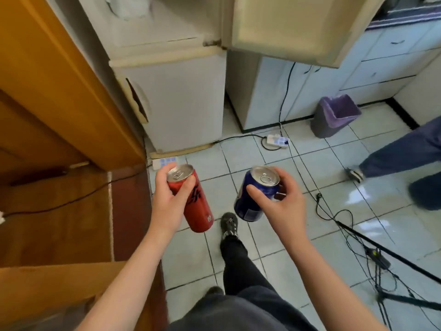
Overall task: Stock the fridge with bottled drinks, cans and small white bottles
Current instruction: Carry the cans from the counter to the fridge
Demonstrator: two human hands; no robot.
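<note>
Red can [199, 206] in left grip [167, 199] | blue can [248, 207] in right grip [284, 204] | fridge door [298, 25] open | cables [318, 198] across floor [250, 151]

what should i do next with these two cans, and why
Probably raise both cans toward the top of the fridge. The left hand grips the red can and the right hand the blue can, both low over the tiled floor, while the upper door stands open above them. The shelves are out of view.
</note>
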